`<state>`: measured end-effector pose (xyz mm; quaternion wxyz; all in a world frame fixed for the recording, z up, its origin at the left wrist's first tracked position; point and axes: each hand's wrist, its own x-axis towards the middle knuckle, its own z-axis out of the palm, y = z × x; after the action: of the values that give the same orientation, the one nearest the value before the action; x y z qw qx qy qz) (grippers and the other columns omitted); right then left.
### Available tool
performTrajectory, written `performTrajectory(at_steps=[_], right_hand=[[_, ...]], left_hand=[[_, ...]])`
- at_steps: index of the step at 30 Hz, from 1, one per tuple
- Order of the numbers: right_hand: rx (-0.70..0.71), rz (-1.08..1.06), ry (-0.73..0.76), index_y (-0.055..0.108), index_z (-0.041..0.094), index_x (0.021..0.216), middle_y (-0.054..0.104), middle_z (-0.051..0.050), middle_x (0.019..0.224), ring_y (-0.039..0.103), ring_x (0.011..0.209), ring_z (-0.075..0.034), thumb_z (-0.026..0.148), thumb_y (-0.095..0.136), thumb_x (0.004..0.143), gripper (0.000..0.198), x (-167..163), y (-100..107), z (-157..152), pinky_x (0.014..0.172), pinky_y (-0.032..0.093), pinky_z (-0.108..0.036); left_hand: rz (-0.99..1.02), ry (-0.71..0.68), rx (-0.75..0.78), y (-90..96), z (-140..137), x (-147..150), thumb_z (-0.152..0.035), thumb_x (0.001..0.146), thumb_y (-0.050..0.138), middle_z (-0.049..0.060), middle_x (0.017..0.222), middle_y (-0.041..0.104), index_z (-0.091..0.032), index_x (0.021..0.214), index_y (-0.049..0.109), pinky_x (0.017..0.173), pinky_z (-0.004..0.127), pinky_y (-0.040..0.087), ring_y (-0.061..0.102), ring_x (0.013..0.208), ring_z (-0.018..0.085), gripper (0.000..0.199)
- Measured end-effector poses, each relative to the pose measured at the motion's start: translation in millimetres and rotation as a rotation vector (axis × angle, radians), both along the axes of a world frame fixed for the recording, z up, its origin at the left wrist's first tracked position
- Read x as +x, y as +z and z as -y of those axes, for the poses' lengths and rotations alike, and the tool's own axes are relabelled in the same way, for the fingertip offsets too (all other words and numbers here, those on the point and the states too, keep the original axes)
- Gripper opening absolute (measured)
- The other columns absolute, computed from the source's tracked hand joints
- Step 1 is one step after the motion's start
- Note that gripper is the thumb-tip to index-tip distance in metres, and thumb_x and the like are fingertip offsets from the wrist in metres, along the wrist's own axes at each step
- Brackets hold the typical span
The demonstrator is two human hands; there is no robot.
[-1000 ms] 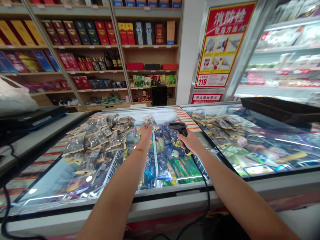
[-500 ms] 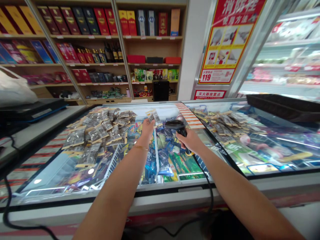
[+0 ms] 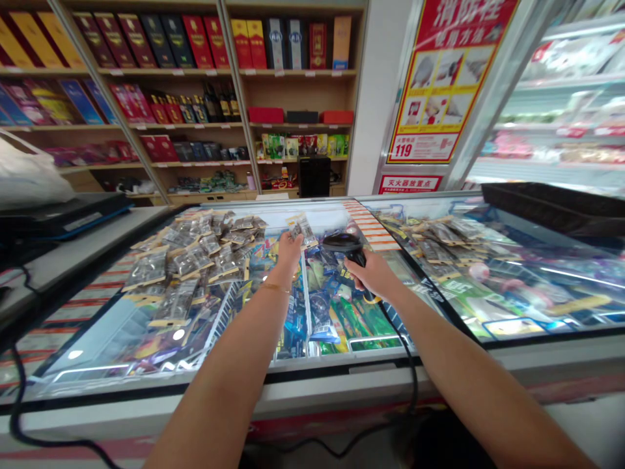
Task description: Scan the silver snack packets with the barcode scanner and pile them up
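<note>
My left hand (image 3: 290, 247) pinches a small clear snack packet (image 3: 303, 230) with a pale label strip, held over the glass top of a chest freezer (image 3: 336, 210). Close by on the right, my right hand (image 3: 370, 272) is wrapped around the handle of a black barcode scanner (image 3: 343, 245), whose head points toward the packet. A black cable (image 3: 409, 361) runs down from the scanner over the freezer's front edge. Left of my hands, a heap of similar packets (image 3: 195, 247) is spread on the glass.
More packets (image 3: 442, 238) lie on the right-hand lid, near a black tray (image 3: 551, 208). At the left, a counter carries a black device (image 3: 58, 218) and a white plastic bag (image 3: 29, 172). Shelves of boxes and bottles (image 3: 190, 107) stand behind.
Almost nothing differs. The scanner's head has shifted very slightly; the packet stays in my left hand at the same place.
</note>
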<state>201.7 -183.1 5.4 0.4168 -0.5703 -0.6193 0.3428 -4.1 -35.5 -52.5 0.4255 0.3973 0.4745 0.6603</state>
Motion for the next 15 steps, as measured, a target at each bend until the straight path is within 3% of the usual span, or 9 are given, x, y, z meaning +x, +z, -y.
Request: performTrajectory(at_steps=[6, 10, 12, 15], right_hand=[[0.001, -0.032, -0.011, 0.056, 0.022, 0.078, 0.059, 0.004, 0.053, 0.057, 0.037, -0.014, 0.025, 0.068, 0.089, 0.017, 0, -2, -4, 0.04, 0.043, -0.023], [-0.037, -0.136, -0.047, 0.053, 0.023, 0.08, 0.057, 0.005, 0.054, 0.055, 0.037, -0.013, 0.024, 0.07, 0.087, 0.018, 7, 5, -7, 0.037, 0.04, -0.022], [-0.041, -0.194, -0.085, 0.052, 0.022, 0.08, 0.057, 0.006, 0.055, 0.055, 0.036, -0.012, 0.024, 0.069, 0.087, 0.018, 18, 9, -9, 0.036, 0.041, -0.022], [-0.009, -0.284, -0.14, 0.052, 0.022, 0.08, 0.057, 0.006, 0.055, 0.055, 0.037, -0.012, 0.026, 0.067, 0.089, 0.017, 49, 15, -8, 0.036, 0.041, -0.022]], left_hand=[[-0.073, 0.008, 0.006, 2.4, 4, 0, -0.026, 0.075, 0.068, 0.002, 0.083, 0.072, -0.02, 0.092, 0.06, 0.081, 0.03, 0.054, 0.07, 0.084, 0.018, 0.02], [-0.275, 0.125, -0.001, 8.3, 7, 4, -0.031, 0.078, 0.064, 0.004, 0.086, 0.073, -0.021, 0.087, 0.062, 0.086, 0.033, 0.054, 0.071, 0.092, 0.022, 0.014], [-0.374, 0.156, -0.021, 13.8, 7, 13, -0.032, 0.079, 0.062, 0.006, 0.084, 0.072, -0.021, 0.082, 0.062, 0.087, 0.035, 0.054, 0.071, 0.093, 0.024, 0.011], [-0.42, 0.09, -0.035, 23.1, 5, 40, -0.032, 0.08, 0.063, 0.008, 0.079, 0.071, -0.02, 0.077, 0.062, 0.083, 0.039, 0.056, 0.072, 0.088, 0.027, 0.012]])
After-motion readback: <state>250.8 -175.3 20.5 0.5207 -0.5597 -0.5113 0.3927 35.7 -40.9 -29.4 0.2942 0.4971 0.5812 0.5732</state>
